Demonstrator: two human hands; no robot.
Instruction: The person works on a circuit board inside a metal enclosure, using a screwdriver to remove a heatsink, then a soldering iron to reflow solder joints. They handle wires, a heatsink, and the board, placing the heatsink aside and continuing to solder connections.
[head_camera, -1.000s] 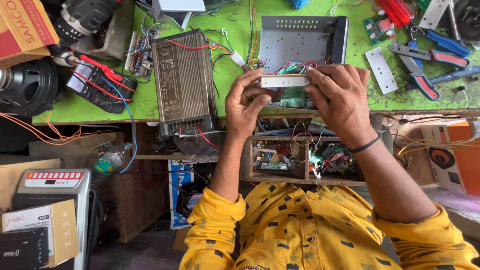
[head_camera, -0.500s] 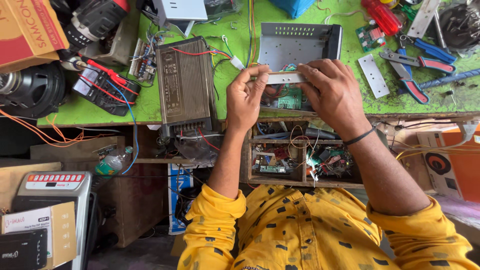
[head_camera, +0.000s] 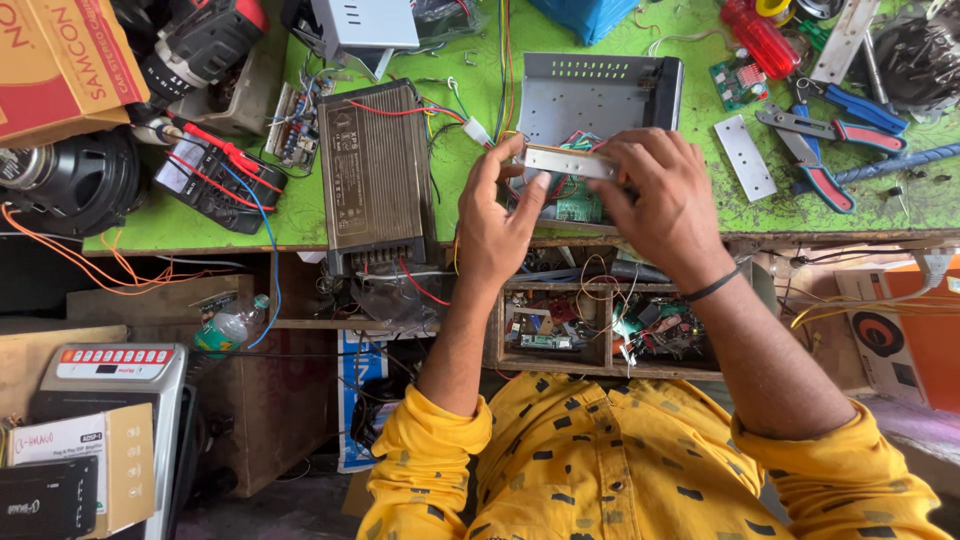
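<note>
The narrow silver metal strip (head_camera: 568, 162) sits in the upper centre of the frame, held clear of the green painted table (head_camera: 480, 215) and just in front of the open grey metal chassis box (head_camera: 600, 95).

**Grip state.** The left hand (head_camera: 500, 225) pinches the strip's left end between thumb and fingertips. The right hand (head_camera: 665, 205) curls over the right end, fingers closed around it; the exact contact under the fingers is hidden.

**Orientation.** The long axis of the strip runs nearly left to right across the frame, with the right end tilted slightly lower. Its broad pale face is turned toward the camera. Which end is the leading end cannot be told.

**Hazards.**
- Slip: the left hand's grip covers only the tip of the strip. A twist from the right hand is likely to pull that end free, dropping the strip onto the small green circuit board with coloured wires (head_camera: 575, 205) directly beneath.
- Snagging: loose red and white wires lie just beside the left end; lowering the strip could catch them.
- Shorting: bare metal touching exposed board contacts may bridge them, if powered.
</note>
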